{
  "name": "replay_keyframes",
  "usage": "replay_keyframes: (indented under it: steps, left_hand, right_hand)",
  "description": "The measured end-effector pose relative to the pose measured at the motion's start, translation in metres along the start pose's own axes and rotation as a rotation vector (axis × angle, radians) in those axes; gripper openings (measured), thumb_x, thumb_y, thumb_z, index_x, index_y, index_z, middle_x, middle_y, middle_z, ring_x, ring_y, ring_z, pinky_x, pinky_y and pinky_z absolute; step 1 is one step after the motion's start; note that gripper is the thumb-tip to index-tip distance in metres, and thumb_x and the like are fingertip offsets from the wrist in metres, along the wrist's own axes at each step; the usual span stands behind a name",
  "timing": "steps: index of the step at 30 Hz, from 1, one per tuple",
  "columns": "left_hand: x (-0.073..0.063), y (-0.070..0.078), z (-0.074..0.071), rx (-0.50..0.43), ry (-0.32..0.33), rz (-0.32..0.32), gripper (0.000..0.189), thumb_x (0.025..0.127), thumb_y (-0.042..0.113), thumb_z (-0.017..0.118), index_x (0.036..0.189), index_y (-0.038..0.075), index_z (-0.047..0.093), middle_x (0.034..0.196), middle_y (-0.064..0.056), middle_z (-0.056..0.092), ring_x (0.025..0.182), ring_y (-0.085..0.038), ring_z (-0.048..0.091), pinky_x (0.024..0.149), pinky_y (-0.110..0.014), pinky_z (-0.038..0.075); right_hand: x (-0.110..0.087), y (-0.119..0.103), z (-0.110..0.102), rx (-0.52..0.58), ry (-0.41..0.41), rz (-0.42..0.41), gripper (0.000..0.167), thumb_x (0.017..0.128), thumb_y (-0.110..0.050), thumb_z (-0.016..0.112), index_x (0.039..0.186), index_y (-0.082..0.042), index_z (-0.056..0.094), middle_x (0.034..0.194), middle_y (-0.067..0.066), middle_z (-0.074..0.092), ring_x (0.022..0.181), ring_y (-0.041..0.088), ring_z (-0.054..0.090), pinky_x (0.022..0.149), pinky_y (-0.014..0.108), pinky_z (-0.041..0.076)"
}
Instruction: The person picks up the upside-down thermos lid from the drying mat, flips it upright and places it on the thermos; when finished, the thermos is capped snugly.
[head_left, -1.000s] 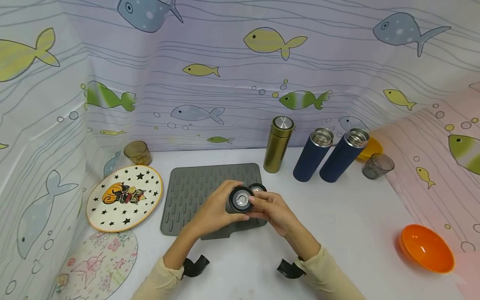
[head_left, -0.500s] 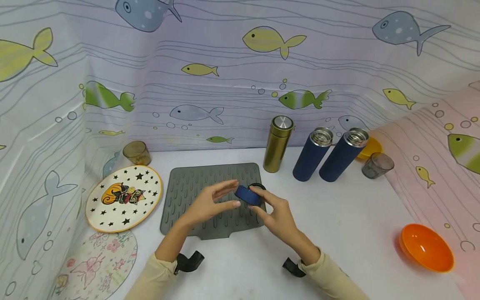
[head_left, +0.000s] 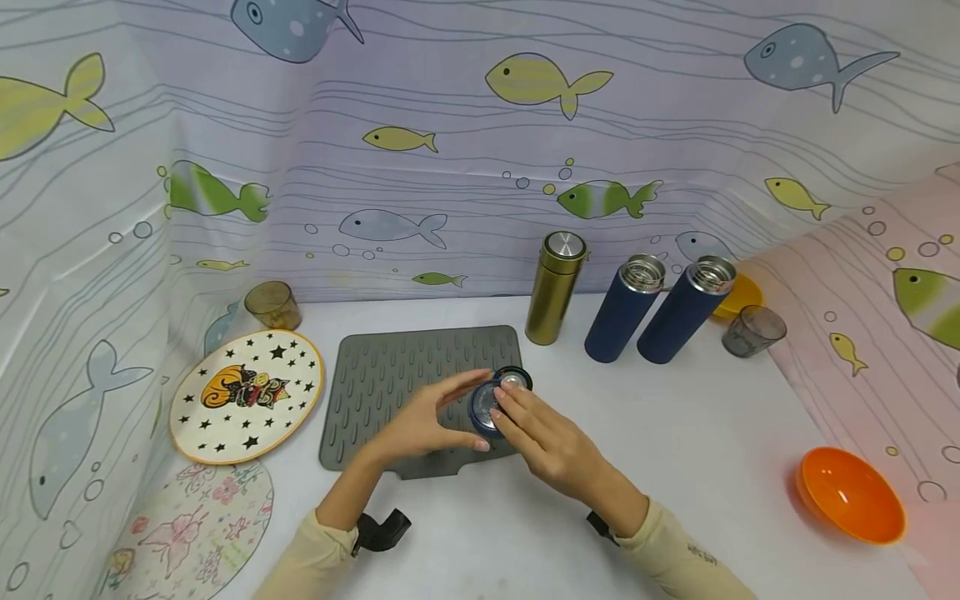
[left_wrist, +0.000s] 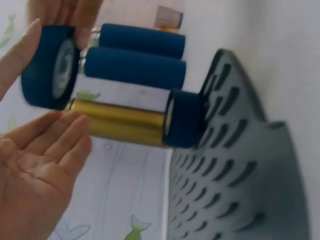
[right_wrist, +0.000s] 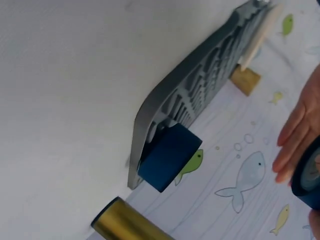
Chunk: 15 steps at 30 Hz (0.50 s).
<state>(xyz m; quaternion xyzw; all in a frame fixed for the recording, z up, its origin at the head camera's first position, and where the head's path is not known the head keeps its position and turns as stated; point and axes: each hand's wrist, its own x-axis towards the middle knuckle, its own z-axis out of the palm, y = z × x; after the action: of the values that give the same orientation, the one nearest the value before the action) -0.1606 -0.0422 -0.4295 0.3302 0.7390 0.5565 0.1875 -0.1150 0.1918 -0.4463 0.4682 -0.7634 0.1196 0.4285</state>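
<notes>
A round dark-blue bottle lid (head_left: 483, 410) is held above the grey ridged mat (head_left: 420, 367). My right hand (head_left: 558, 450) pinches it, fingers over its top; its thumb is hidden in the head view. My left hand (head_left: 420, 421) spreads around the lid's left side, fingers straight and thumb apart from them; whether it touches the lid I cannot tell. A second blue lid (right_wrist: 170, 157) rests on the mat's right part, just behind the held one. Beyond the mat stand two navy flasks (head_left: 625, 312) with uncovered steel mouths.
A gold flask (head_left: 553, 292) with its cap on stands behind the mat. At left are a star-patterned plate (head_left: 247, 400), a floral round mat (head_left: 206, 533) and a brown cup (head_left: 274, 307). On the right are a grey cup (head_left: 753, 332), a yellow bowl (head_left: 741, 296) and an orange bowl (head_left: 851, 496).
The lid has been turned over: its hollow underside faced up first, then its blue side, now its top. My left hand has loosened its grip, and my right fingers have moved over the lid.
</notes>
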Motion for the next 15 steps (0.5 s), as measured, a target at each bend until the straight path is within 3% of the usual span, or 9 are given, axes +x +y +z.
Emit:
replay_keyframes:
  steps: [3,9,12,15]
  left_hand:
    - [0.002,-0.003,0.012,0.026,0.036,0.050,0.094,0.074,0.016,0.089,0.153,0.015,0.038,0.155,-0.004,0.042,0.143,-0.024,0.041,0.117,-0.041,0.034]
    - [0.008,-0.004,0.030,0.074,0.147,0.118,0.081,0.074,0.019,0.089,0.145,0.016,0.049,0.138,-0.006,0.060,0.121,-0.021,0.060,0.093,-0.037,0.055]
    - [0.016,-0.001,0.030,0.075,0.196,0.150,0.074,0.073,0.016,0.089,0.138,0.010,0.054,0.131,-0.009,0.063,0.117,-0.026,0.063,0.091,-0.042,0.056]
    - [0.030,0.007,0.024,0.054,0.232,0.157,0.074,0.070,0.012,0.091,0.135,0.010,0.056,0.130,-0.009,0.063,0.116,-0.027,0.063,0.095,-0.043,0.055]
  right_hand:
    - [-0.001,0.000,0.001,-0.035,0.017,-0.043,0.025,0.102,0.002,0.047,0.117,0.008,0.066,0.124,0.027,0.064,0.113,0.039,0.065,0.097,0.040,0.053]
    - [-0.003,-0.001,0.002,-0.035,0.020,-0.045,0.025,0.103,-0.001,0.047,0.117,0.007,0.066,0.123,0.027,0.065,0.112,0.038,0.066,0.099,0.040,0.052]
    - [-0.004,0.002,-0.001,0.004,0.023,0.044,0.027,0.103,-0.005,0.049,0.123,0.005,0.064,0.128,0.027,0.062,0.116,0.039,0.063,0.103,0.041,0.050]
    - [-0.009,0.015,-0.005,-0.014,0.085,0.246,0.037,0.098,-0.016,0.062,0.130,0.004,0.060,0.134,0.029,0.057,0.120,0.040,0.060,0.105,0.042,0.047]
